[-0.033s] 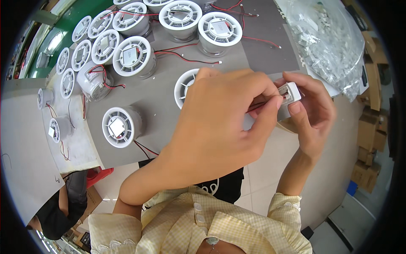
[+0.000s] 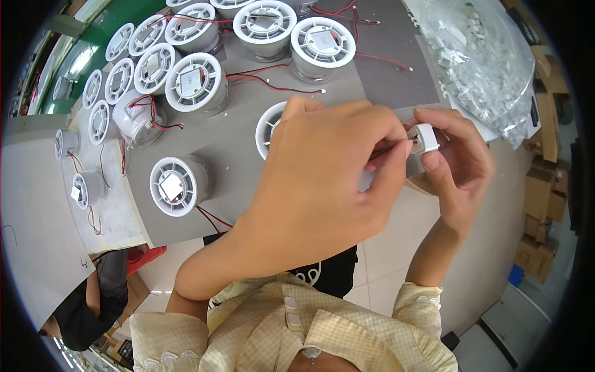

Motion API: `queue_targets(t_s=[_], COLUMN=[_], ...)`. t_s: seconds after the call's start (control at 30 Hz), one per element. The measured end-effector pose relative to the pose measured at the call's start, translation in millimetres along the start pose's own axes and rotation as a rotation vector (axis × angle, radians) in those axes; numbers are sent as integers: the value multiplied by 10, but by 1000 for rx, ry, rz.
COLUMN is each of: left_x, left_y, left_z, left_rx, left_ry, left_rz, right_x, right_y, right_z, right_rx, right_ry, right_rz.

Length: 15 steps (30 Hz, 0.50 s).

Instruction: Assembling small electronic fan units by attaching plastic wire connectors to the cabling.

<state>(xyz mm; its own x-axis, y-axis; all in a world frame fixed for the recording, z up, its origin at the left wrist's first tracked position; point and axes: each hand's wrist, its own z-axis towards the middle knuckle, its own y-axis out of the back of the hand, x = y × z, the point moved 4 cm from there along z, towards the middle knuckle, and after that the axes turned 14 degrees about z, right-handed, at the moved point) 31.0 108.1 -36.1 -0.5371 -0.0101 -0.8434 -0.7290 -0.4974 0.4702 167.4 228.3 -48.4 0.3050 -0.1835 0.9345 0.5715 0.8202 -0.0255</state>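
Note:
Between the thumb and fingers of my right hand (image 2: 462,177) is a small white plastic housing (image 2: 427,137), its hollow side turned toward my left. My left hand (image 2: 322,186) reaches across and pinches thin red and black wires (image 2: 379,156) at that hollow side. The fingertips hide the wire ends, so I cannot tell whether they are plugged in. Behind my left hand, a white round spoked unit (image 2: 265,130) is partly covered. Another white round unit (image 2: 173,187) with a square cover and trailing wires lies left of my left wrist.
Several similar white units (image 2: 322,42) with clear bodies and red-black leads crowd the back and left of the grey table (image 2: 248,161). A clear plastic bag (image 2: 480,62) of small white parts lies at the back right. Cardboard boxes (image 2: 538,192) stand beyond. A co-worker's arm (image 2: 93,294) shows lower left.
The white housing has turned slightly in my right hand, showing less of its hollow side. My left fingertips stay against it; the units on the table have not moved.

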Motion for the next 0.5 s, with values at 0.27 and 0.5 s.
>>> queue_targets(t_s=[0.27,0.5], left_x=[-54,-17], left_y=[-20,41], left_z=[31,-123], left_rx=[64,131], left_ry=[-57,-165], left_rz=[377,767], right_x=[86,168], right_y=[-32,-69], right_z=[46,-20], right_rx=[27,145], right_ry=[-90,-68], right_rz=[-213,-423])
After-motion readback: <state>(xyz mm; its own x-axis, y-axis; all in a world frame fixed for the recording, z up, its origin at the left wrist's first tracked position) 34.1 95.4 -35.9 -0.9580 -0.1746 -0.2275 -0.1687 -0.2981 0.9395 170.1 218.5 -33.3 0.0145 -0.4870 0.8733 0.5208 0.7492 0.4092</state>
